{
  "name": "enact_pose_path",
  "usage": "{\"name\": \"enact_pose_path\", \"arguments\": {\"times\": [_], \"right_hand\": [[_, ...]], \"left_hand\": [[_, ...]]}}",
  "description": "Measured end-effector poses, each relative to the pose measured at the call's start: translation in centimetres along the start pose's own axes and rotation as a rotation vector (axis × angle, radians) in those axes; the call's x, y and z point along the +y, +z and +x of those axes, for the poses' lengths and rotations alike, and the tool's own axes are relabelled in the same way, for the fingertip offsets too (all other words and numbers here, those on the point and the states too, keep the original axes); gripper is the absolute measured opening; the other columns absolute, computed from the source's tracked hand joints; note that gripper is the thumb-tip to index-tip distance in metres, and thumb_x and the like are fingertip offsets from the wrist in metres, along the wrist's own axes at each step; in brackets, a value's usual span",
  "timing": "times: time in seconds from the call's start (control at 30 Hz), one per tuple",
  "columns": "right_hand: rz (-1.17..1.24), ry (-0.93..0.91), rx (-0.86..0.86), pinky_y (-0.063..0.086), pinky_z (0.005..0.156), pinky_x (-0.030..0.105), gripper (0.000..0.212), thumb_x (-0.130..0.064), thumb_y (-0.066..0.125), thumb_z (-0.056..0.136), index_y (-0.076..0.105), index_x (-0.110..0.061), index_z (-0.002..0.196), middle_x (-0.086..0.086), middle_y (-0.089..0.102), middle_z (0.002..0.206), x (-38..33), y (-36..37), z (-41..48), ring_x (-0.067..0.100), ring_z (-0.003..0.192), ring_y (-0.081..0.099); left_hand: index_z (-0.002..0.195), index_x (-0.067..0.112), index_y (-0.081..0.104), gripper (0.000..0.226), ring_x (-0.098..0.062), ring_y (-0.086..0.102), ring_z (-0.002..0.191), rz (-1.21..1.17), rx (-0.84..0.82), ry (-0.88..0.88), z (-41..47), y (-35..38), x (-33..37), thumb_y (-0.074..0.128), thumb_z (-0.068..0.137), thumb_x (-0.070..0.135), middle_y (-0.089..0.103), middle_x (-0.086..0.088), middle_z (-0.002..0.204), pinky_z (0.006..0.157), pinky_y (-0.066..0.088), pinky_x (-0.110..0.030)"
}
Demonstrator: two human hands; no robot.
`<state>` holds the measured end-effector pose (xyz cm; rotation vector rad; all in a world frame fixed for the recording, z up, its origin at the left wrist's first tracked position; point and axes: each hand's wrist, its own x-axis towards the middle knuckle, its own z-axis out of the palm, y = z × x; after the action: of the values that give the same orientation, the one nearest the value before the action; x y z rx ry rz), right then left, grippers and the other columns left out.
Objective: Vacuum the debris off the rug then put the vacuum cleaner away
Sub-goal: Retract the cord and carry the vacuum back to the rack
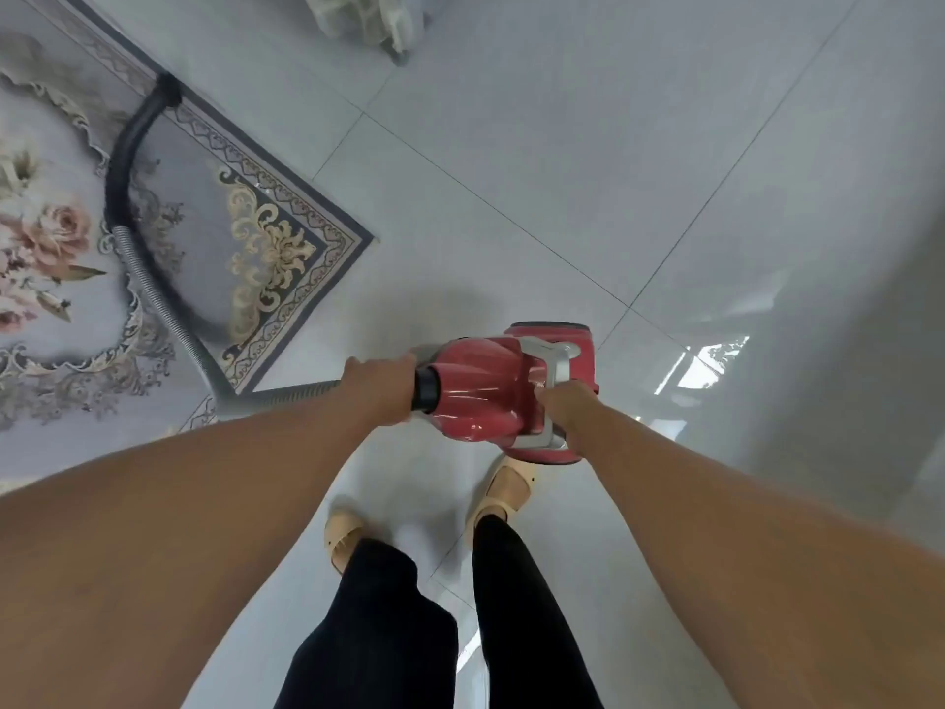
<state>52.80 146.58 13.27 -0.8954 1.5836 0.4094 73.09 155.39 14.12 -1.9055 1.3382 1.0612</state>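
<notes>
The floor [588,145] is made of big, shiny, pale tiles. The rug [220,237] lies on it at the left, grey with pink flowers and gold curls, and one corner points toward the middle. No crumbs show on the part of the rug we can see.

The red vacuum [491,391] is off the rug, over the tiles, just in front of the person's feet. You cannot tell if it is touching the floor. Its grey hose [158,294] comes out of the left end and bends up across the rug to a black tube [125,151] lying there.

The person wears black trousers [409,626] and tan slippers [503,491].

The left hand [381,388] is wrapped around the hose right where it joins the vacuum. The right hand [570,406] is closed tight around the silver handle [555,371] on top.

At the top edge stands something pale and crinkly [363,17], too blurry to tell.
</notes>
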Motion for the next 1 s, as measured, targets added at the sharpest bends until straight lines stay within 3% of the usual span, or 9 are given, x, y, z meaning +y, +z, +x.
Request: {"name": "enact_pose_path", "arguments": {"times": [0.13, 0.27, 0.67, 0.77, 0.93, 1.0], "right_hand": [[0.045, 0.011, 0.051, 0.035, 0.051, 0.02, 0.033, -0.014, 0.047, 0.099, 0.04, -0.021, 0.068, -0.002, 0.043, 0.074, -0.5, -6.8, -2.1, 0.008, 0.06, 0.041], [0.126, 0.036, 0.072, 0.037, 0.052, 0.019, 0.031, -0.009, 0.049, 0.098, 0.041, -0.019, 0.069, -0.002, 0.043, 0.074, -0.9, -13.1, -2.5, 0.008, 0.061, 0.041], [0.256, 0.096, 0.209, 0.044, 0.07, 0.028, 0.032, -0.011, 0.052, 0.097, 0.043, -0.018, 0.066, -0.001, 0.045, 0.071, -6.0, -26.3, 1.6, 0.017, 0.072, 0.048], [0.243, 0.069, 0.221, 0.042, 0.06, 0.024, 0.032, -0.013, 0.05, 0.097, 0.044, -0.018, 0.066, -0.001, 0.046, 0.07, -7.4, -30.0, 3.0, 0.015, 0.064, 0.047], [0.237, 0.057, 0.236, 0.042, 0.059, 0.024, 0.031, -0.017, 0.051, 0.097, 0.046, -0.017, 0.066, 0.0, 0.049, 0.07, -9.3, -36.9, 4.6, 0.016, 0.064, 0.049], [0.228, 0.056, 0.218, 0.042, 0.064, 0.027, 0.032, -0.017, 0.049, 0.097, 0.045, -0.018, 0.066, 0.001, 0.049, 0.072, -10.2, -40.7, 5.3, 0.02, 0.072, 0.05]], "left_hand": [[0.134, 0.018, 0.036, 0.05, -0.027, 0.055, 0.116, -0.028, -0.011, 0.039, -0.5, -4.9, 5.4, 0.06, 0.09, 0.023, 0.058, -0.002, 0.125, 0.099, 0.036, -0.042], [0.129, 0.017, 0.044, 0.041, -0.026, 0.057, 0.112, 0.028, 0.041, 0.14, 0.6, -9.9, 10.0, 0.058, 0.091, 0.022, 0.059, -0.003, 0.123, 0.088, 0.043, -0.035], [0.123, 0.015, 0.049, 0.051, -0.026, 0.058, 0.106, 0.065, -0.09, 0.249, 7.8, -24.9, 20.6, 0.075, 0.079, 0.025, 0.058, -0.005, 0.118, 0.078, 0.045, -0.032], [0.121, 0.015, 0.049, 0.052, -0.027, 0.059, 0.106, 0.089, -0.085, 0.266, 9.9, -28.4, 23.5, 0.077, 0.078, 0.024, 0.059, -0.005, 0.118, 0.078, 0.045, -0.032], [0.122, 0.015, 0.047, 0.052, -0.027, 0.058, 0.104, 0.129, -0.071, 0.265, 11.9, -33.8, 29.1, 0.075, 0.079, 0.024, 0.058, -0.005, 0.118, 0.077, 0.046, -0.033], [0.124, 0.016, 0.047, 0.053, -0.026, 0.058, 0.104, 0.124, -0.083, 0.261, 12.7, -36.2, 31.9, 0.075, 0.079, 0.024, 0.058, -0.004, 0.118, 0.077, 0.046, -0.033]]}}
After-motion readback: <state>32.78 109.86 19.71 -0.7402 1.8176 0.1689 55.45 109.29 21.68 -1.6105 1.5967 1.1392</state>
